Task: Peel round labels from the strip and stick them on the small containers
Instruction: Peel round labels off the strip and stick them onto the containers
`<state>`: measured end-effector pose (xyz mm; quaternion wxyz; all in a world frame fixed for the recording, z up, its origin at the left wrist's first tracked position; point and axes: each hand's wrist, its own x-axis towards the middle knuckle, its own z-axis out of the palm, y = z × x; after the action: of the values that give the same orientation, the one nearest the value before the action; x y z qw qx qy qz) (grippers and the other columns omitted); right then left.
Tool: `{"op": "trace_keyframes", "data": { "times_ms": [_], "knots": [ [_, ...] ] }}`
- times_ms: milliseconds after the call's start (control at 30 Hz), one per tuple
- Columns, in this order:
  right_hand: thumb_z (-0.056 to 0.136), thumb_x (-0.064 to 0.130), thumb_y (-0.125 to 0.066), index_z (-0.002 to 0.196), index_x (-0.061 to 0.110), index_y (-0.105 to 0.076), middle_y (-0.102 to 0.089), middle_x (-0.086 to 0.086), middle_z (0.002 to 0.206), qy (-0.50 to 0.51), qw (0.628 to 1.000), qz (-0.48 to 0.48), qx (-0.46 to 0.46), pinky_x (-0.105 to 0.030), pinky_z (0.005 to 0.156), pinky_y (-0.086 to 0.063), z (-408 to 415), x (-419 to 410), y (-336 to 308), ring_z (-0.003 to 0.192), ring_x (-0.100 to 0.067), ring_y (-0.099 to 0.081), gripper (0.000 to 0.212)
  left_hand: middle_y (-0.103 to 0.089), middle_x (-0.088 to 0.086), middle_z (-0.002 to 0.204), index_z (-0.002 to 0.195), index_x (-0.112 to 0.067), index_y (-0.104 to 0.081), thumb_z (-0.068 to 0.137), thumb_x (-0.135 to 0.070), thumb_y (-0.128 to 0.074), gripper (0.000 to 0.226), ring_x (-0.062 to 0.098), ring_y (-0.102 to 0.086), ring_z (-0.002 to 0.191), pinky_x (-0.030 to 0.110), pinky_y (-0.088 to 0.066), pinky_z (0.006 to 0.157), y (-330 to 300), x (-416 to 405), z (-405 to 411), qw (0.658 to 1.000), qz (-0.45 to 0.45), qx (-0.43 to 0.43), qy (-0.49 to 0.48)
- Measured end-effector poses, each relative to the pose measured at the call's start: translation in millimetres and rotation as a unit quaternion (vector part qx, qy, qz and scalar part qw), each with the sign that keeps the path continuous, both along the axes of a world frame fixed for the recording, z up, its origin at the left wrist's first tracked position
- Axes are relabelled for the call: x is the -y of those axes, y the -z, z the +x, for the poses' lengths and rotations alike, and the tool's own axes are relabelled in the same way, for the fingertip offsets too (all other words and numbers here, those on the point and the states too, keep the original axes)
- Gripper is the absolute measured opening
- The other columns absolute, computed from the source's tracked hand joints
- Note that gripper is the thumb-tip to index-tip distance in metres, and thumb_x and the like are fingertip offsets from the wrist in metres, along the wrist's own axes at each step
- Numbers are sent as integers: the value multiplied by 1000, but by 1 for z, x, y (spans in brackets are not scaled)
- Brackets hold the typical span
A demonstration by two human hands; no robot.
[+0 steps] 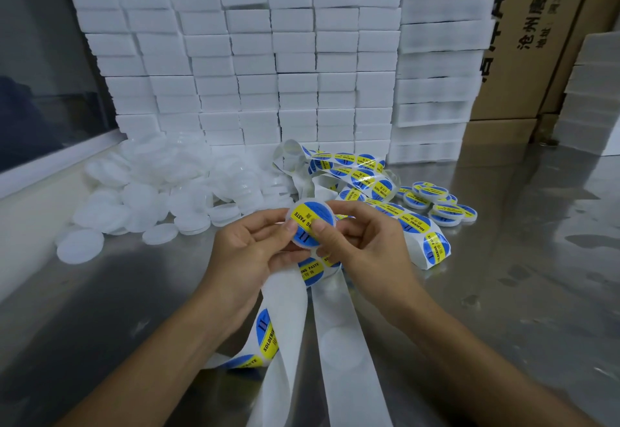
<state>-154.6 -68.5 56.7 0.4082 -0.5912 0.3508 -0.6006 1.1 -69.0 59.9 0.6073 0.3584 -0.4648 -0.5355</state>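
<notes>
A small round white container [310, 223] with a blue and yellow round label on its top is held up over the steel table. My left hand [248, 255] grips its left side, thumb on the label. My right hand [362, 242] grips its right side, thumb pressed on the label too. The white label strip [345, 329] hangs from under my hands toward me, partly bare, and loops back in a tangle [355, 175] with more labels. A heap of plain white containers [151, 191] lies at the left. Several labelled containers [436, 203] lie at the right.
A wall of stacked white foam blocks [255, 67] stands behind the work area, with cardboard boxes [523, 40] behind and to the right. A window frame [50, 158] borders the table's [503, 292] left side.
</notes>
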Motion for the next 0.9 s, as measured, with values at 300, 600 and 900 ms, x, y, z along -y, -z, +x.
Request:
{"op": "trace_keyframes", "data": {
  "times_ms": [300, 600, 900],
  "knots": [
    [94, 14, -61, 84, 0, -67, -70, -4, 62, 0, 999, 20, 25, -19, 46, -47, -3, 2, -2, 47, -13, -58, 18, -75, 16, 89, 86, -18, -75, 63, -25, -75, 24, 28, -73, 74, 28, -58, 59, 0, -4, -4, 1000, -4, 20, 8],
    [88, 5, -68, 106, 13, -63, -67, -1, 62, -15, 1000, -3, -2, -23, 54, -51, -5, 3, 1, 51, -17, -65, 20, -75, 17, 85, 94, -6, -70, 64, -17, -73, 32, 26, -73, 67, 26, -58, 58, 2, -2, -4, 1000, -3, 11, -20],
    [66, 41, -85, 127, 33, -58, -60, 16, 110, 60, 983, -87, -153, -15, 58, -48, -11, 6, 8, 81, -2, -64, 68, -76, 14, 87, 90, -12, -73, 68, -16, -71, 22, 27, -74, 78, 26, -58, 61, -1, -5, -4, 1000, -14, 18, -16]
  ]
}}
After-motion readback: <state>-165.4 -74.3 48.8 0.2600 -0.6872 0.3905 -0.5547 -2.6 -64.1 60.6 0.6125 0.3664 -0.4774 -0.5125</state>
